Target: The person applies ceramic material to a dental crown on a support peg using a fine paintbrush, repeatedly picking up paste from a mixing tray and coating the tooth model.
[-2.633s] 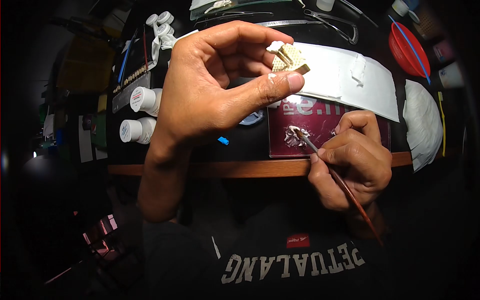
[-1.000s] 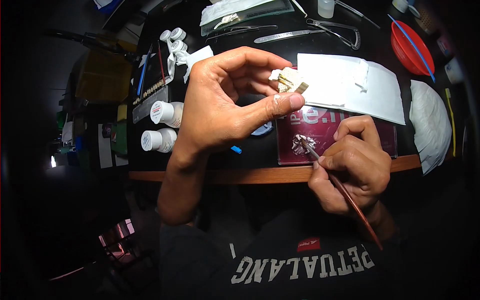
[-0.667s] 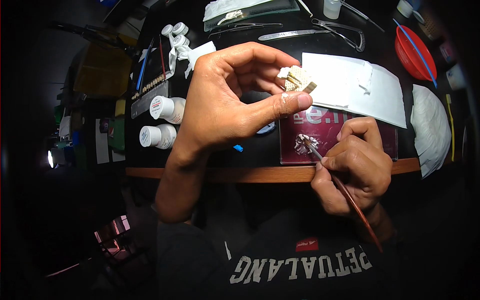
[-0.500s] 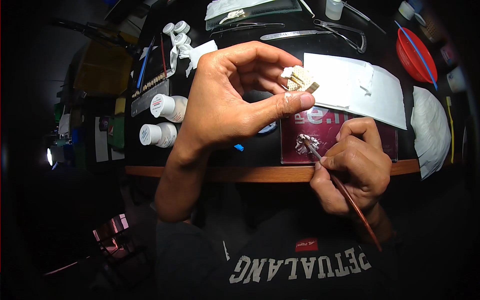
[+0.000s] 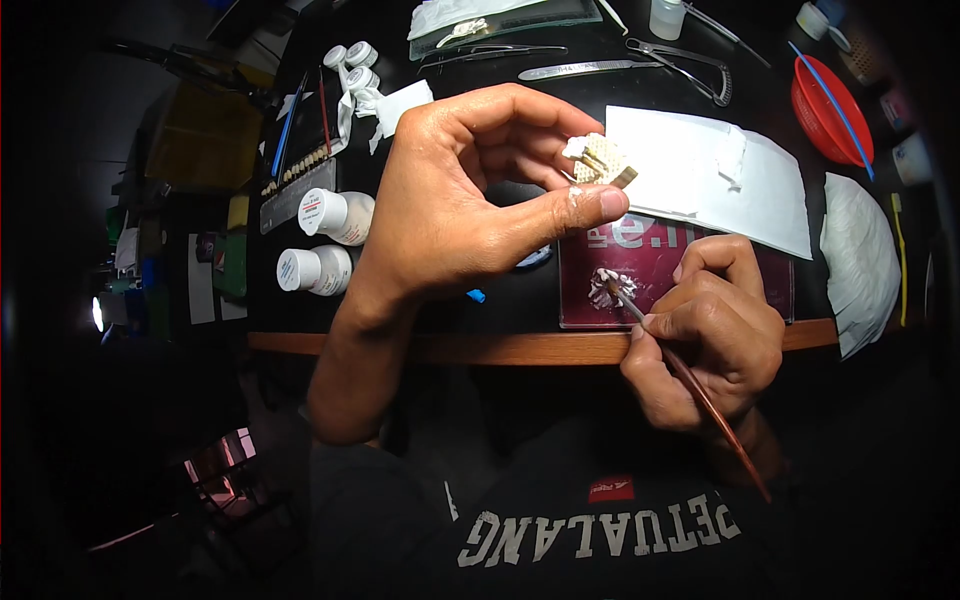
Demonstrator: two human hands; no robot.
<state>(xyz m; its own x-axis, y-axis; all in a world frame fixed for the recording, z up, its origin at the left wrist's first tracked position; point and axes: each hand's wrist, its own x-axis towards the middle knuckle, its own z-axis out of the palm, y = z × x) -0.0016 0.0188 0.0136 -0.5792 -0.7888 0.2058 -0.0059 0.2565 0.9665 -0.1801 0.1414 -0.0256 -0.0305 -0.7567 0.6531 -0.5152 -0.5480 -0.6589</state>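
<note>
My left hand (image 5: 480,190) is closed, with thumb and fingers pinching a small beige perforated block (image 5: 606,160) above the table. White material sits on the block's upper left edge, and thin rods or a darker strip show on it; the detail is too small to make out. In my right hand (image 5: 715,335) a fine brush (image 5: 737,450) with a reddish-brown handle is gripped like a pen. Its tip touches a smeared patch of white paste (image 5: 607,285) on a maroon plate (image 5: 577,308) near the table edge. White residue marks my left thumb.
Folded white paper (image 5: 765,205) lies behind the plate. At the left stand two white-capped bottles (image 5: 325,270) and a shade guide (image 5: 300,180). Tweezers (image 5: 495,50), a flat metal instrument (image 5: 590,70) and a caliper (image 5: 690,70) lie farther back. A red bowl (image 5: 825,120) stands right.
Both hands keep nearly the same place. The brush handle's rear end has swung slightly to the right, while its tip stays at the white paste.
</note>
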